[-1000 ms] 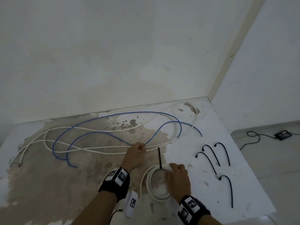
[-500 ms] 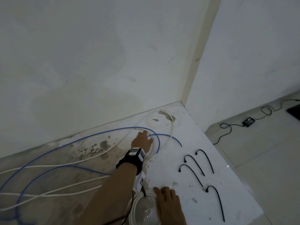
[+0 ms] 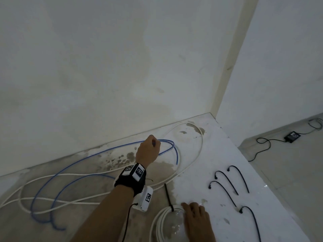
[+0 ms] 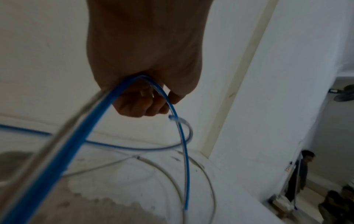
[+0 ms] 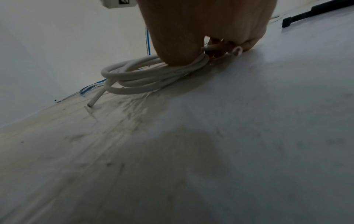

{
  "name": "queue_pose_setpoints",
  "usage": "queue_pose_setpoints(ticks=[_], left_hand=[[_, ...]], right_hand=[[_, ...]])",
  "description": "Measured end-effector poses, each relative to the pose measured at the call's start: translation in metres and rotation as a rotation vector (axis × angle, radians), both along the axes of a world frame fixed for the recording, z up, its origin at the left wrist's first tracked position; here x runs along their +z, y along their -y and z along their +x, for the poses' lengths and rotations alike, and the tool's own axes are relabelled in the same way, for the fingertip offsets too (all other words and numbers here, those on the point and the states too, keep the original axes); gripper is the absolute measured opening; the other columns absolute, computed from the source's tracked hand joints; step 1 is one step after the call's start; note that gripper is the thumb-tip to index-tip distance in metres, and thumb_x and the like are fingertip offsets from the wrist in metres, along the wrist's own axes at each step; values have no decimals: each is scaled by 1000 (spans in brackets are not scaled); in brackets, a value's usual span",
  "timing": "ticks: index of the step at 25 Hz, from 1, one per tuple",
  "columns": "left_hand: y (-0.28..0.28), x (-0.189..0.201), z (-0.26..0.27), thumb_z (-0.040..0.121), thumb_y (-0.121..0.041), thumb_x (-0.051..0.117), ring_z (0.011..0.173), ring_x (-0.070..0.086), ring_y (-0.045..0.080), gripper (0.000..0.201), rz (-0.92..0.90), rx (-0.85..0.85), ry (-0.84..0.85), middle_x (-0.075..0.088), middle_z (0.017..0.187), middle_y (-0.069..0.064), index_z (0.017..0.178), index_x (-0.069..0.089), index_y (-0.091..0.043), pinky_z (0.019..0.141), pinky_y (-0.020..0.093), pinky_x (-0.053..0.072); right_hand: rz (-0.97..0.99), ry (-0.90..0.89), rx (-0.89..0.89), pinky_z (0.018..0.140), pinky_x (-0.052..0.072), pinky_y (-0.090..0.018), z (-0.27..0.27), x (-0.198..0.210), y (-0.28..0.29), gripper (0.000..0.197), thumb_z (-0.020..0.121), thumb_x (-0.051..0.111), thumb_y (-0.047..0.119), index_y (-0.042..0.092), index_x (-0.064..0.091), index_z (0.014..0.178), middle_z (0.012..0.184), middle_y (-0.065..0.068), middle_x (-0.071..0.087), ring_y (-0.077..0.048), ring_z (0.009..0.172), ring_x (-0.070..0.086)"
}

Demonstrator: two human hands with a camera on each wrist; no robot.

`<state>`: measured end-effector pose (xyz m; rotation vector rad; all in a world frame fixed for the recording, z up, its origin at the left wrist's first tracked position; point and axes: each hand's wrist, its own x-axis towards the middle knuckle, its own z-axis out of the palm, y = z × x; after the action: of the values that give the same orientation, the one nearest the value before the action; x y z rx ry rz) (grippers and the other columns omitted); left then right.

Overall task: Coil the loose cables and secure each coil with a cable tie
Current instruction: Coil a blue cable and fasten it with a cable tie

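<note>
My left hand (image 3: 148,151) is raised near the back wall and grips the blue cable (image 3: 73,165), fingers curled round it (image 4: 141,103); a short end of that cable hangs down free (image 4: 184,166). The rest of the blue cable loops loosely over the stained surface. A long white cable (image 3: 192,163) also lies loose there. Near the front edge sits a white coil (image 3: 160,222) with a black cable tie (image 3: 168,198) round it. My right hand (image 3: 195,219) rests on this coil, fingers curled round its strands (image 5: 191,60).
Several black cable ties (image 3: 229,182) lie spread on the white surface (image 3: 209,154) to the right. That surface ends at a drop on the right; a black adapter and cord (image 3: 291,136) lie on the floor below. The walls meet in a corner behind.
My left hand left the crossing of the cables, reached toward the back wall, closed on the blue cable and lifted it. The right hand stayed on the white coil.
</note>
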<state>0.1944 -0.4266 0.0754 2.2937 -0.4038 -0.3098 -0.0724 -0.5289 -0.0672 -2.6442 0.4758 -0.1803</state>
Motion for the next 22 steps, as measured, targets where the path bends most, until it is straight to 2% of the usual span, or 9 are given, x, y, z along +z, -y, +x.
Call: queue_pose_setpoints(ticks=[2,5,9,12,14,16,18,20,22], left_hand=[[-17,25,-3,99,-22,40,52,29,18,26,-84,29,-157,36,61,1,74,38,-15,52,31,25],[-36,67,-18,100,-22,33,45,19,13,29,-259,111,-415,29,56,-5,71,34,-18,43,24,18],[-58,110,-42,103,-24,31,41,15,9,30,-400,66,-415,25,53,-7,74,38,-17,42,22,14],[-71,134,-55,103,-22,33,42,16,10,30,-383,56,-367,25,57,-5,74,37,-15,42,22,16],[-79,148,-62,103,-22,34,43,16,11,29,-383,31,-344,24,58,-4,75,36,-14,41,22,18],[-87,160,-69,102,-22,35,44,15,11,26,-393,10,-324,23,60,-3,78,36,-14,41,22,19],[-97,174,-76,102,-24,36,47,14,12,26,-410,-11,-299,23,61,-3,79,36,-14,42,22,18],[-108,186,-81,103,-25,36,48,14,13,27,-440,-12,-284,24,60,-4,78,38,-15,41,22,18],[-125,194,-84,103,-26,36,48,14,12,27,-485,13,-284,24,60,-4,78,41,-16,40,21,18]], right_hand=[[-35,-34,61,47,43,-37,-4,3,-7,37,74,51,26,24,68,107,93,-3,50,-29,70,49],[-75,-52,102,45,45,-35,-7,10,-9,37,79,49,35,24,73,104,94,-1,49,-27,65,56],[-14,-4,141,54,48,-30,3,38,-9,45,85,47,53,27,63,117,98,3,56,-22,75,61],[187,185,49,71,47,-26,37,103,-4,41,94,46,54,28,58,123,100,6,56,-17,88,60],[382,355,3,71,46,-21,69,159,2,35,96,53,47,29,54,126,101,7,54,-8,83,60],[435,469,52,69,48,-19,100,210,6,35,96,59,41,29,53,128,104,7,51,-4,77,59],[348,465,176,71,53,-28,122,243,1,25,98,59,37,25,60,120,102,5,53,-9,72,60],[278,447,278,71,55,-44,138,262,-2,15,101,56,28,18,67,100,90,1,62,-19,70,62],[312,470,279,71,56,-48,148,279,1,17,100,56,23,16,67,91,80,0,67,-22,67,65]])
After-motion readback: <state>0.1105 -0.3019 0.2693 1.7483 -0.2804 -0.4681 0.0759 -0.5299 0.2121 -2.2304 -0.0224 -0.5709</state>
